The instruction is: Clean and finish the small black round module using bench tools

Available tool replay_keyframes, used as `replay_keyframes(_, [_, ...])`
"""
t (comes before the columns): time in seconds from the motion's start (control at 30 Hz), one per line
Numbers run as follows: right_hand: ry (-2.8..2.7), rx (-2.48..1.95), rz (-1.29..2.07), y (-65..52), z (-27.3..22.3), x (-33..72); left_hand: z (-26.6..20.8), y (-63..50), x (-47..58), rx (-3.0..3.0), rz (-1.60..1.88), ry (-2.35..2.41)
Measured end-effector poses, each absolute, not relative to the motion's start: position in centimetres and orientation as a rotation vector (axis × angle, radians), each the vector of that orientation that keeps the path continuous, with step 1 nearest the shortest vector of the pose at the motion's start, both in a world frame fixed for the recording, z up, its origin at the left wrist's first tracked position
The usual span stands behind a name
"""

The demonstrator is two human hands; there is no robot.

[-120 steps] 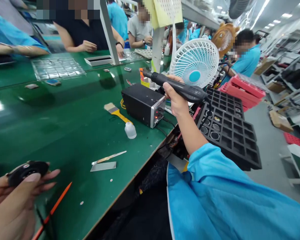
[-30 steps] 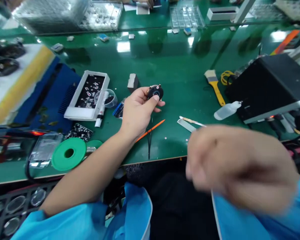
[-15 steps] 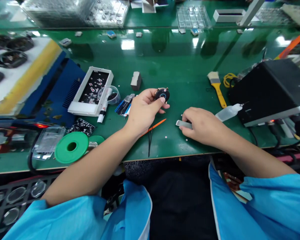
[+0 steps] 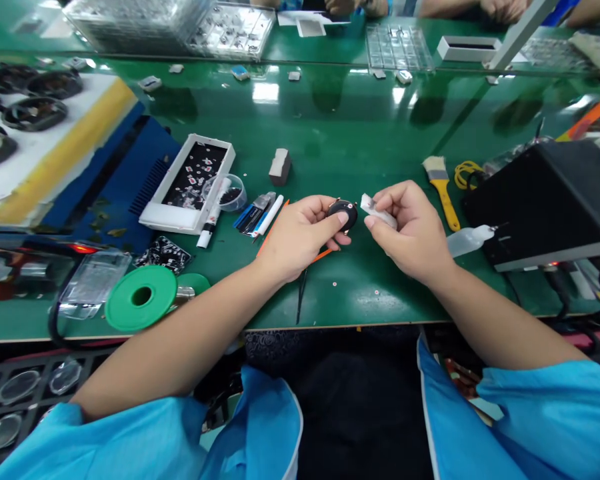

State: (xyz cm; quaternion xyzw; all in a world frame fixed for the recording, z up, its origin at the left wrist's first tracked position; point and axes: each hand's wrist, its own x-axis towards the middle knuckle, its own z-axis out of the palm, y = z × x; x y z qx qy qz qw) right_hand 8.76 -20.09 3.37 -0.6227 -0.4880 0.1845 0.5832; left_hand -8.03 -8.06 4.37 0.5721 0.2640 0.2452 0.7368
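The left hand (image 4: 300, 237) pinches a small round black part (image 4: 343, 213) above the green bench (image 4: 360, 133). At its three o'clock, the right hand (image 4: 410, 230) grips a pale flat strip (image 4: 377, 208), probably a blade. Keep the part steady and the strip's tip shallow.

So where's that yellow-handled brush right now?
The brush lies on the green bench, right of the right hand, beside the black box.
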Motion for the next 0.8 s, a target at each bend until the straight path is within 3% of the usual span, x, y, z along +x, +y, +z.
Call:
replay_keyframes(0.33, [-1.564,-1.436,-0.017,-20.3,3.4,8.8,4.1,-8.7,-7.9,1.275,0.494,0.582])
replay_keyframes(0.8, [-1.628,-1.351,-0.079,-20.1,3.3,9.6,5.0,-8.9,-8.1,1.369,0.489,0.614])
